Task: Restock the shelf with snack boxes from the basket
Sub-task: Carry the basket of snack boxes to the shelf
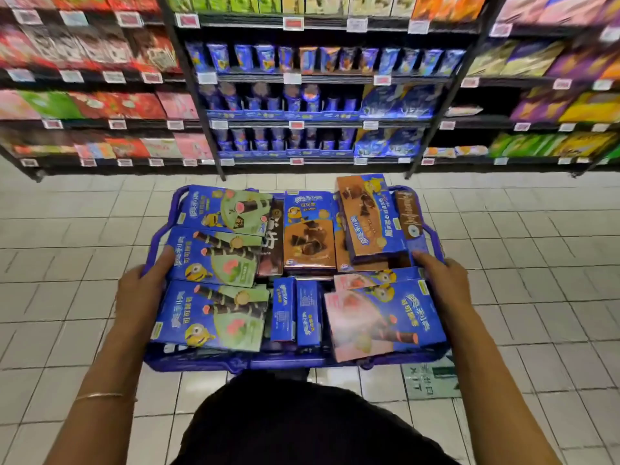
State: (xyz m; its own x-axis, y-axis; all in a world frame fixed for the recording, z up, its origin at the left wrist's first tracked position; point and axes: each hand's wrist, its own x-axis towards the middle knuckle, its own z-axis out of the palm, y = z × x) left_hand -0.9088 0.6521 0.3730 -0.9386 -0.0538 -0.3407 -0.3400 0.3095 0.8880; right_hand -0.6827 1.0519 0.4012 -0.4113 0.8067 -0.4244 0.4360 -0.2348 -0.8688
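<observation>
Now, holds the basket [235, 362] up in front of the body, over the tiled floor [67, 229], facing the shelf [302, 120] but well apart from it. Grips the left rim with the left hand [142, 292], thumb laid over the edge and touching a green box [218, 260]. Grips the right rim with the right hand [444, 280], thumb over the edge likewise. Cannot see the fingers beneath. Carries a heaped load of boxes, several loose and tilted, with an orange box [369, 223] propped highest at the far right.

Best, probably, to keep the basket level and step in close to the middle bay, judging by the blue packs stocked there. Set it down on the floor, or brace it against the body, before freeing either hand; otherwise risks tipping the load. Take the loose top boxes first. Match each flavour to its row, though cannot read the blurred shelf labels from here.
</observation>
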